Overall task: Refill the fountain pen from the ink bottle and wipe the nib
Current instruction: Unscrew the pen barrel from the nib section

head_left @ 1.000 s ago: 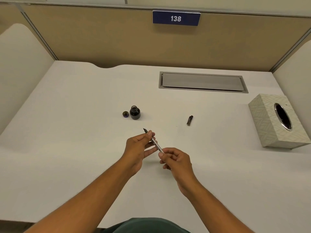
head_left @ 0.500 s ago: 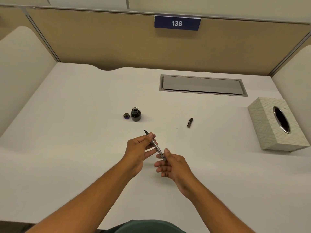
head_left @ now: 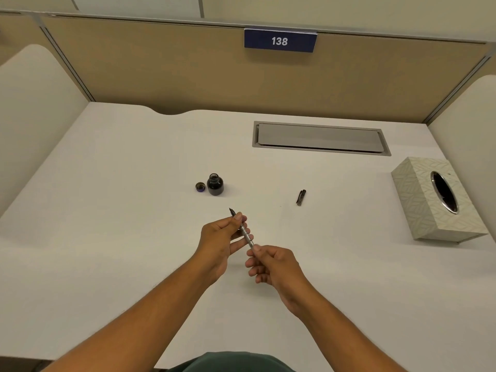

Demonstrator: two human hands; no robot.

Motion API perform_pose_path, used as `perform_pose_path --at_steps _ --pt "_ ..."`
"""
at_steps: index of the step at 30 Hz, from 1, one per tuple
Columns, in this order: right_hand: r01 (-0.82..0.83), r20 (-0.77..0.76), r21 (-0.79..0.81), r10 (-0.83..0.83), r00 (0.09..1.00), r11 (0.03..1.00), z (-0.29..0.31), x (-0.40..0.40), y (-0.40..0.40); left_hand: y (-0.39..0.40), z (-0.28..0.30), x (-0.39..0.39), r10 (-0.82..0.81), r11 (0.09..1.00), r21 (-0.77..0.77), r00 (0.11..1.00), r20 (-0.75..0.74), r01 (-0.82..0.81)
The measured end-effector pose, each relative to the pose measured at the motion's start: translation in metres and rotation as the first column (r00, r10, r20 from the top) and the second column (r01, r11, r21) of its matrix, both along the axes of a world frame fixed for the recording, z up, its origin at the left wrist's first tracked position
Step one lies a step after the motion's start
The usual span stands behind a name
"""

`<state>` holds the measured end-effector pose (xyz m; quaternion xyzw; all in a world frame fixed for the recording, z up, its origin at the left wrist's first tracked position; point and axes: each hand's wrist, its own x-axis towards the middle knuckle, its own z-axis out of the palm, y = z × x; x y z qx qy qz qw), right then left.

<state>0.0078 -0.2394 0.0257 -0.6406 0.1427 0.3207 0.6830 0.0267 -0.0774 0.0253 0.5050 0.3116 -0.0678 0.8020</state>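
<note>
A slim silver fountain pen [head_left: 245, 233] is held above the white desk [head_left: 107, 210], its dark nib pointing up and to the left. My left hand [head_left: 221, 237] pinches it near the nib end. My right hand [head_left: 271, 264] grips its rear end between thumb and fingertips. The open ink bottle [head_left: 215, 184], dark and small, stands upright on the desk beyond the hands, apart from the nib. Its cap [head_left: 200, 187] lies just left of it. A dark pen cap [head_left: 301, 197] lies on the desk to the right.
A patterned tissue box [head_left: 434, 200] with an oval opening sits at the right edge. A grey cable-tray lid [head_left: 319, 138] is set into the desk at the back. Partition walls enclose the desk on three sides.
My right hand has slid back to the pen's rear end and shifted its fingers there. The pen and left hand stay almost in place.
</note>
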Motion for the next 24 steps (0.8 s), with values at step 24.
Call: perform_pose_path --at_steps 24 --pt "0.043 0.012 0.032 -0.043 0.999 0.999 -0.0018 -0.001 0.0028 0.004 -0.0021 0.0002 0.027 1.0 0.003 1.0 -0.005 -0.027"
